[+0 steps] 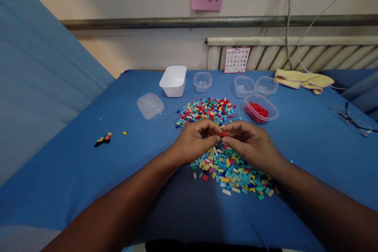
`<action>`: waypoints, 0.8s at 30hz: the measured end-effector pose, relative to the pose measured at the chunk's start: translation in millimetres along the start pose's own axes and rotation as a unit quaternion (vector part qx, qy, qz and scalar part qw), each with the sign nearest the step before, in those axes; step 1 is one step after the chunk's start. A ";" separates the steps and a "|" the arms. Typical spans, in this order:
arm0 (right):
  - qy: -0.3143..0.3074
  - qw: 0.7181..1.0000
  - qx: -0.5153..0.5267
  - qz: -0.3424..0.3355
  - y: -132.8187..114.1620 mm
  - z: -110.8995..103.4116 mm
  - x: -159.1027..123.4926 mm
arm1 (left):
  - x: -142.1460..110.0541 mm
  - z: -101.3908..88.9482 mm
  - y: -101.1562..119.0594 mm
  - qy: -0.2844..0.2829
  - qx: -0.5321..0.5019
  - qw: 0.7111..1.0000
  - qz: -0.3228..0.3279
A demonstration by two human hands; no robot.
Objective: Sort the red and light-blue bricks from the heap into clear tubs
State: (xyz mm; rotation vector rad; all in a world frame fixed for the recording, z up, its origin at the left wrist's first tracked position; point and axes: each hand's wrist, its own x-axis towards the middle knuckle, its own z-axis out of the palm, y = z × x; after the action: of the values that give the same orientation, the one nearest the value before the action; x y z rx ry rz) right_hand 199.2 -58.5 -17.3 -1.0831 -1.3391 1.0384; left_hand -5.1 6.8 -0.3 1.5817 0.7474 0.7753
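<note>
Over the table's middle, my left hand (196, 139) and my right hand (249, 141) meet with thumbs and forefingers pinched. Between their fingertips is a small red toy brick (222, 134), partly covered by the fingers. Behind the hands spreads a heap of mixed small bricks (203, 109) in red, blue, yellow and white. Nearer to me lies a second heap of bricks (236, 175), mostly turquoise, yellow and green. A clear tub (274, 115) holding red bricks (257, 111) stands just beyond my right hand.
Along the back stand a white bin (173, 86) and clear tubs (202, 86), (244, 92). A clear lid (150, 106) lies left of the heaps. Black, orange and yellow pieces (103, 139) are at far left. A yellow cloth (304, 80) and glasses (352, 122) lie at right.
</note>
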 end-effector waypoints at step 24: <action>0.003 0.998 0.042 0.051 -5.4 -5.5 3.3 | 6.1 -1.8 -3.4 -0.004 -0.205 0.971 -0.120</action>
State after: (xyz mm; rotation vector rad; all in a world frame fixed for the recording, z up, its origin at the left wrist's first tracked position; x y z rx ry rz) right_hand 204.4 -56.3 -11.0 -1.1009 -1.2350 1.1550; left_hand -3.2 13.2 -3.0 1.1002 0.7045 0.6904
